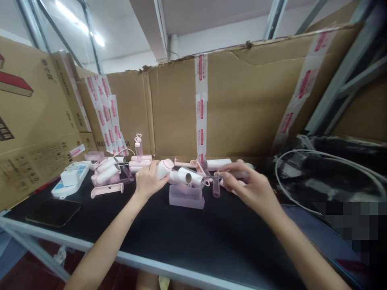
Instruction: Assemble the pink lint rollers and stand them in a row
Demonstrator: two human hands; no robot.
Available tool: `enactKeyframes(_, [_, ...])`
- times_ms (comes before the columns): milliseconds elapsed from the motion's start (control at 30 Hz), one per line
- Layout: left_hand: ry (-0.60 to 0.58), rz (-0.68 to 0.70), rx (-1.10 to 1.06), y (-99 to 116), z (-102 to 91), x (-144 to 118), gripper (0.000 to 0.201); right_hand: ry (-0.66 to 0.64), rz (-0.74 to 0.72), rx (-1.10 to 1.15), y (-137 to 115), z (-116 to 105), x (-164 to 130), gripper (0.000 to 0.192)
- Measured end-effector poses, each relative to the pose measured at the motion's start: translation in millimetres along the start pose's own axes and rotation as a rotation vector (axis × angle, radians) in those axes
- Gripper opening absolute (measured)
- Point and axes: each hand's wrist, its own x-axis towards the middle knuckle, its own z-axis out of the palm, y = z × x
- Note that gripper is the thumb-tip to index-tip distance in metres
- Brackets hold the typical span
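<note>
My left hand [148, 179] is closed around a white cylinder with a pink-rimmed end [165, 168], which points toward the middle of the table. My right hand [244, 179] has its thumb and forefinger brought together at the top of a translucent purple tube [216, 188]. Whether the tube also touches the table, I cannot tell. Between the hands lie white tubes [184, 176], one with its open end facing me, on or just behind a translucent purple block [186, 198]. Behind my right hand is another white tube [218, 164], partly hidden.
On the left are more white tubes [107, 174], a pink trough-shaped part [107, 190], a white power strip [75, 183] and a dark phone [54, 212]. Upright purple pieces with heart-shaped tops [138, 147] stand behind. Cardboard [175, 112] walls the back; a white cable [279, 177] loops at right.
</note>
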Motion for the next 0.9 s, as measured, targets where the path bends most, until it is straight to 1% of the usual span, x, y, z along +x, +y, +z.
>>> enactKeyframes(67, [-0.017,-0.079,-0.017,3.6,-2.1,0.3,0.042,0.026,-0.132,0.174,-14.0,8.4,-6.2,0.016])
enactKeyframes(167, [-0.062,-0.141,-0.053,7.8,-5.3,0.9,0.044,-0.029,-0.334,0.238,-28.0,25.9,-13.9,0.023])
enactKeyframes(233, [-0.085,-0.156,-0.077,9.1,-7.1,1.4,0.044,-0.043,-0.384,0.244,-31.2,33.5,-16.4,0.029])
enactKeyframes(300, [-0.098,-0.179,-0.093,9.5,-8.4,2.2,0.043,-0.058,-0.39,0.247,-30.8,37.5,-17.9,0.031])
enactKeyframes(433, [-0.114,-0.208,-0.106,10.0,-9.5,3.3,0.04,-0.079,-0.351,0.252,-25.0,45.2,-22.1,0.03])
enactKeyframes(500, [-0.101,-0.184,-0.112,11.0,-8.5,1.9,0.039,-0.091,-0.308,0.227,-21.7,51.6,-24.8,0.025])
enactKeyframes(567, [-0.078,-0.117,-0.142,12.2,-6.6,-1.4,0.036,-0.118,-0.256,0.167,-19.5,58.4,-27.2,0.025])
enactKeyframes(667, [-0.069,0.009,-0.228,14.0,-3.3,-7.6,0.032,-0.166,-0.177,0.069,-19.0,66.3,-29.2,0.034])
enactKeyframes(700, [-0.069,0.032,-0.245,14.8,-2.6,-8.9,0.031,-0.176,-0.158,0.046,-19.5,68.3,-29.5,0.034])
enactKeyframes(800, [-0.079,0.034,-0.22,19.6,-2.0,-6.7,0.03,-0.167,-0.095,0.039,-21.2,72.7,-30.2,0.025])
enactKeyframes(900, [-0.125,0.019,-0.151,30.4,-1.4,7.4,0.031,-0.108,-0.012,0.124,-20.6,73.3,-28.5,0.024])
